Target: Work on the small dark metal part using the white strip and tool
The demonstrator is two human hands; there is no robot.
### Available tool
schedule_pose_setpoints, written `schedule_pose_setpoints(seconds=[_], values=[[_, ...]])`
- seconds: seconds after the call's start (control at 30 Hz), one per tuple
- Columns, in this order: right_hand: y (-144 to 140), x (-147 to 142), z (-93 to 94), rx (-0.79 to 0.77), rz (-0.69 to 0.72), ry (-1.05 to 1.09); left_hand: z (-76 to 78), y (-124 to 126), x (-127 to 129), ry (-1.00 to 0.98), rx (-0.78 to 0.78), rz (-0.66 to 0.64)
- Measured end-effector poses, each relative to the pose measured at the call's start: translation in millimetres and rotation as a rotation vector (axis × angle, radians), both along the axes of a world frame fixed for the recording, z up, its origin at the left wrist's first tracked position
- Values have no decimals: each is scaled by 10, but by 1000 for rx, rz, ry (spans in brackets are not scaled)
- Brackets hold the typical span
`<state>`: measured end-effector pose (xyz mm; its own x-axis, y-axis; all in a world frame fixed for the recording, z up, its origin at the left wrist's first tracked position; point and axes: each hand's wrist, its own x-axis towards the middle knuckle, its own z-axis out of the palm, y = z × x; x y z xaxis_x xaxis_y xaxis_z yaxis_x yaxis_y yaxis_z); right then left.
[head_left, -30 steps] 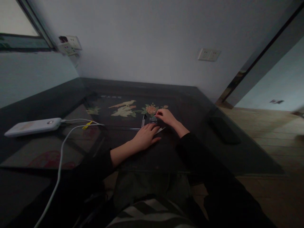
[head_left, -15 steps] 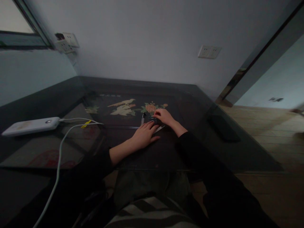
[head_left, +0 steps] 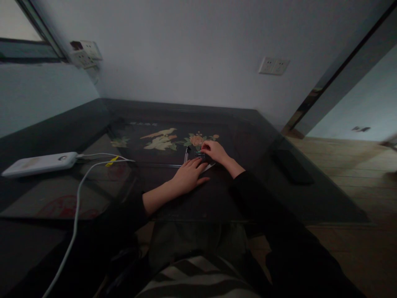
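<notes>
Small dark piece: a flat, finely patterned piece (head_left: 199,155) is seen at the centre of the frame, between the two hands; its exact kind cannot be told.
Left hand: the hand (head_left: 187,175) is laid flat, fingers extended and unclenched, their tips at the piece's lower edge.
Right hand: the fingers of this hand (head_left: 215,151) are bunched at the piece's upper right; whether anything is grasped cannot be told.
Pen-like item: a slim, dark-tipped item (head_left: 186,154) is seen just left of the piece, its lower end met by the left hand.
White strip: a pale strip (head_left: 210,167) is partly covered by the left hand.
Surface: a dark, glossy surface (head_left: 248,136) is decorated with a bird-and-flower picture (head_left: 161,140).
Left of frame: a white power bank (head_left: 40,163) is joined to a white cable (head_left: 79,194).
Right of frame: a black slab (head_left: 292,167) is seen lying flat.
</notes>
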<state>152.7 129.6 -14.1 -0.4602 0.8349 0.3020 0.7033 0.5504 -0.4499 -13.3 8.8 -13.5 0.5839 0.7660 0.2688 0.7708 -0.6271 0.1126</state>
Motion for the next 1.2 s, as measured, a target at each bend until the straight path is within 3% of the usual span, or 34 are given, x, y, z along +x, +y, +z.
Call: schedule_pose_setpoints(seconds=[0.37,0.5,0.7,0.97,1.2], values=[[-85,29,185,41,-9,-32,62,-11,2,22,-33,7],[-194,-22,258,43,-6,-138,56,-7,-5,16,-23,11],[-265,-104,220,38,-18,-270,33,0,-13,14,-15,16],[-248,-110,166,58,-24,-269,19,2,-10,43,-20,53],[-237,-116,167,-20,-18,-268,43,4,-7,81,-45,42]])
